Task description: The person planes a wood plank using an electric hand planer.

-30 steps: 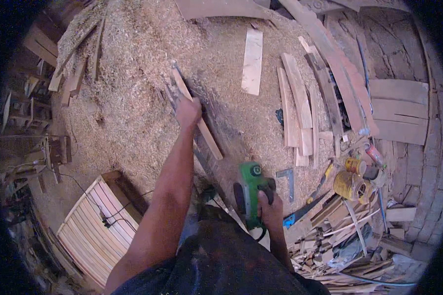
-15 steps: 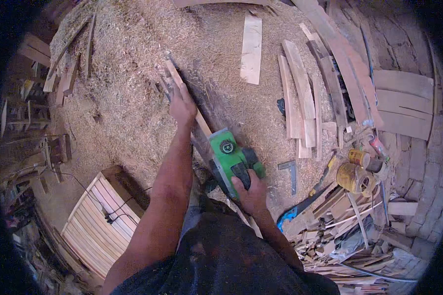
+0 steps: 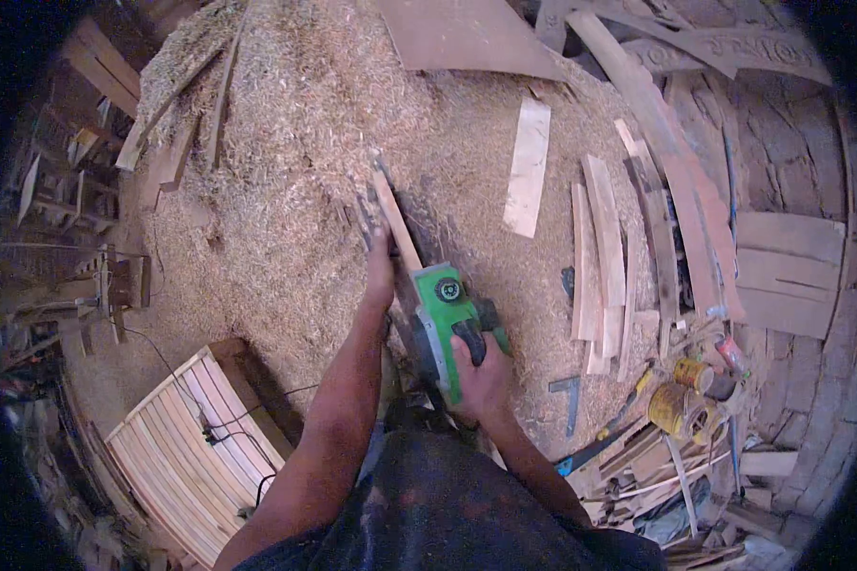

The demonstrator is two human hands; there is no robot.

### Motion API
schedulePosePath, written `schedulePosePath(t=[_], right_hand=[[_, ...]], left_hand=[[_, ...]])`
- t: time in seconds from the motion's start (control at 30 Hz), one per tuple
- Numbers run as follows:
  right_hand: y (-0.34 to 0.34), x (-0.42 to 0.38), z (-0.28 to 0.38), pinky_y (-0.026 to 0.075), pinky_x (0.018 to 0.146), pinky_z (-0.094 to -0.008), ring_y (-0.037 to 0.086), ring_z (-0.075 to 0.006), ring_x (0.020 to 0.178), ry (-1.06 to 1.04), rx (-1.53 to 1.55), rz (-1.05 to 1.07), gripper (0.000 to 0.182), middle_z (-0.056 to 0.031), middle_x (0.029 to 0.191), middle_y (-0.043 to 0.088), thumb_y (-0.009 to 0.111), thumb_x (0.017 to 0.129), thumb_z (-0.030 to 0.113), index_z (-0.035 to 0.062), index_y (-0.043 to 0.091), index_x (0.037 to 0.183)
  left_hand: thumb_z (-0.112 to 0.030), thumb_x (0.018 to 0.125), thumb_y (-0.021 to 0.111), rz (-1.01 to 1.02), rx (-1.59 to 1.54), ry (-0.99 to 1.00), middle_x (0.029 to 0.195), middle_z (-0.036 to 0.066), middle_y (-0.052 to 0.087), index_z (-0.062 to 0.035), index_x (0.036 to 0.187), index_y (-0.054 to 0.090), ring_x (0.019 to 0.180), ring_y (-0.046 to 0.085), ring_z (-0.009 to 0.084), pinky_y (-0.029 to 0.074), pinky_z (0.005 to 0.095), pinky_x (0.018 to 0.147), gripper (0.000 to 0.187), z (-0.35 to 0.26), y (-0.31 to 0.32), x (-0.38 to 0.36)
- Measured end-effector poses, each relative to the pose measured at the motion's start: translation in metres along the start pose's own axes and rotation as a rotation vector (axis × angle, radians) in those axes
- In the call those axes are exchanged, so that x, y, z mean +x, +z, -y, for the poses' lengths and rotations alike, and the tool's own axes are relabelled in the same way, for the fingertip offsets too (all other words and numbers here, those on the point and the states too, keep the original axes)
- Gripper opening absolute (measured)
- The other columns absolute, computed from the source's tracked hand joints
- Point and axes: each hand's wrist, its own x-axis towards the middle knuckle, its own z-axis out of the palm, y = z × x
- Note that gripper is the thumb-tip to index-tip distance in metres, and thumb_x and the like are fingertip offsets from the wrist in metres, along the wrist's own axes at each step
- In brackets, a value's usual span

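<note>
My right hand (image 3: 486, 381) is wrapped round the black rear handle of a green electric hand planer (image 3: 440, 328). The planer sits on a long, narrow wooden strip (image 3: 397, 217), which runs out ahead of its front end. Along the strip's left side is my left hand (image 3: 381, 271), close to or against its edge. How the left fingers are bent is too blurred to make out. Beneath the strip is a dark support, mostly hidden by the planer and my arms.
Wood shavings (image 3: 286, 190) cover the floor. Loose boards (image 3: 600, 238) and a pale plank (image 3: 527, 171) lie to the right. A metal square (image 3: 571, 404), a handsaw (image 3: 595, 445) and yellow tubs (image 3: 671, 407) are nearer. At left stands a slatted wooden piece (image 3: 186, 438) with a cable across it.
The planer has moved forward along the strip, so less strip shows ahead of it. My left hand has shifted from over the strip to its left side. The view has swung left and tipped up.
</note>
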Motion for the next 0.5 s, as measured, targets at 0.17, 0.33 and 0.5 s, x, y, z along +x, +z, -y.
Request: schedulePosePath(t=[0.17,0.33,0.5], right_hand=[[0.014,0.070,0.074,0.056,0.082,-0.0526,0.073,-0.0478,0.096,-0.074,0.041,-0.078,0.058,-0.0304,0.102,0.073,0.074,0.097,0.049,-0.0063,0.070,0.115],[0.045,0.157,0.126,0.056,0.084,-0.0535,0.072,-0.0498,0.097,-0.211,0.107,-0.079,0.057,-0.0310,0.099,0.074,0.072,0.098,0.050,-0.0051,0.073,0.111],[0.064,0.232,0.206,0.057,0.087,-0.0552,0.073,-0.0503,0.100,-0.233,0.103,-0.058,0.062,-0.0325,0.100,0.074,0.068,0.098,0.056,-0.0043,0.075,0.107]], left_hand=[[-0.069,0.111,0.026,0.154,-0.183,-0.205,0.161,0.004,0.052,-0.0077,0.167,0.035,0.119,0.061,0.0175,0.043,0.0341,0.108,0.084,-0.020,-0.017,-0.005],[-0.065,0.112,0.032,-0.009,-0.226,-0.218,0.154,0.008,0.058,-0.0055,0.161,0.046,0.138,0.054,0.0262,0.036,0.0395,0.122,0.078,-0.024,-0.012,-0.004],[-0.067,0.110,0.036,-0.105,-0.206,-0.298,0.149,0.006,0.061,-0.0060,0.163,0.043,0.131,0.057,0.0188,0.041,0.0351,0.111,0.082,0.010,-0.019,0.005]])
